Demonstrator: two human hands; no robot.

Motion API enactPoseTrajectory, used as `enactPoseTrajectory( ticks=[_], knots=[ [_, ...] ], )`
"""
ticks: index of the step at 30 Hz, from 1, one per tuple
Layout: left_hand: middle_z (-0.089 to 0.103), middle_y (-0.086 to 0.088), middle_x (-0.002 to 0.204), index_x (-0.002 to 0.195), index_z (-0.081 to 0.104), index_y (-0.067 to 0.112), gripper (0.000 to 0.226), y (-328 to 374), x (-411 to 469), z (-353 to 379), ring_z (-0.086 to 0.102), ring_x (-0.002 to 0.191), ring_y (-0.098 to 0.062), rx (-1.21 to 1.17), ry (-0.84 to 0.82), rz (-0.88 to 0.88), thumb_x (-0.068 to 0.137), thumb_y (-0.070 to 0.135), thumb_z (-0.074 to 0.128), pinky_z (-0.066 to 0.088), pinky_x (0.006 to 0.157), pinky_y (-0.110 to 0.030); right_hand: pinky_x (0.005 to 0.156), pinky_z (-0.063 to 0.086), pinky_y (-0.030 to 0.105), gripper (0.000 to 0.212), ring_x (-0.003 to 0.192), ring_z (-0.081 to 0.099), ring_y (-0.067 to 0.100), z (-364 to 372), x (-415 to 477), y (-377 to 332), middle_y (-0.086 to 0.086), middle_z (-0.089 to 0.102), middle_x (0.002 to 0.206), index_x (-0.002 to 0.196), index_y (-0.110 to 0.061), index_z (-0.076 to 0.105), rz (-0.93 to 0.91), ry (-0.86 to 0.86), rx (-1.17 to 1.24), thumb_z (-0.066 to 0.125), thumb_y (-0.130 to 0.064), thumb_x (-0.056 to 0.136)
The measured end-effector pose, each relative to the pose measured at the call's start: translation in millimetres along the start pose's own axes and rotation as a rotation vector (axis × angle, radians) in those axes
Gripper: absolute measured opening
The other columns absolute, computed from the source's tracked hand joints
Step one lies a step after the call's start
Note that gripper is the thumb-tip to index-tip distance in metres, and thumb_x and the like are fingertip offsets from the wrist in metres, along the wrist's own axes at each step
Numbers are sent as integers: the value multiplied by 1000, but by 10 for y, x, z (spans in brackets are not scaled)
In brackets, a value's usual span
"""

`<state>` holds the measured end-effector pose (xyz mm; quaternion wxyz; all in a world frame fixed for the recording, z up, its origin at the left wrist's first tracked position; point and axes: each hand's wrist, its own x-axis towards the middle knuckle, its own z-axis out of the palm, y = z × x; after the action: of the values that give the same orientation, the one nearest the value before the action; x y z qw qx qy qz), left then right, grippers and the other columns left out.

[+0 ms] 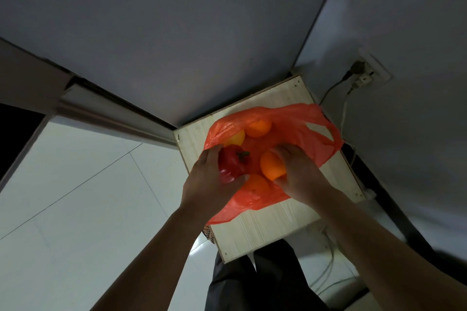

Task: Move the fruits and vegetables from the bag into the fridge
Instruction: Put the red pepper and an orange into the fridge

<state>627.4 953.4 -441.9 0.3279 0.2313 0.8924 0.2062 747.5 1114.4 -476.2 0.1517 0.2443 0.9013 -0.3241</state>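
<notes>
Wooden stand (pixel 265 230): pepper (pixel 232 165), orange (pixel 271 166) in hands (pixel 209 180)

I see a dim, bluish room; the glossy white tiled floor (pixel 75 197) reflects soft light, and the edges bow and blur.

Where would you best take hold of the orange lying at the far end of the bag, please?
Cup the far orange round its widest middle, coming straight down from above: it is a smooth ball with no stem to pinch, and it lies uncovered in the open mouth of the bag.
</notes>
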Motion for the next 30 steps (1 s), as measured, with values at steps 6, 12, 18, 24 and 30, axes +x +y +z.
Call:
enactPoseTrajectory(
  ticks=[6,12,18,24,30],
  knots=[
    [50,2,130,133,40,26,77,184,-375,-494,51,112,-17,-107,-12,-11,69,54,73,49,91,-34,91,34,15,69,110,45,10,-483,-520,-562,-5,47,125,130,-17,45,41,158,224,78,-24,70],
    [53,11,107,117,48,29,54,518,-1089,-1222,51,95,-6,-386,6,-2,72,38,76,41,72,-11,67,31,6,62,89,48,4,-1103,-1248,-1188,-8,47,110,119,-19,52,99,284,349,83,-25,66],
    [51,20,106,115,45,35,54,612,-1711,-1709,50,92,7,-443,38,78,71,36,77,43,78,-14,80,35,20,71,110,40,9,-1404,-1581,-1708,-3,42,128,129,-21,46,-31,294,367,81,-23,67],
    [45,30,100,114,42,36,56,620,-2193,-1976,47,86,15,-503,271,8,72,29,78,41,66,2,89,33,25,70,115,40,7,-1673,-1525,-2084,-11,41,131,130,-31,42,-229,159,313,78,-29,70],
    [48,15,112,121,42,33,61,590,-2727,-1829,51,92,3,-610,487,-139,71,32,77,43,69,-6,86,36,27,74,110,38,6,-1763,-1564,-2304,-12,40,130,134,-33,36,-402,-15,248,77,-32,73]
  ],
)
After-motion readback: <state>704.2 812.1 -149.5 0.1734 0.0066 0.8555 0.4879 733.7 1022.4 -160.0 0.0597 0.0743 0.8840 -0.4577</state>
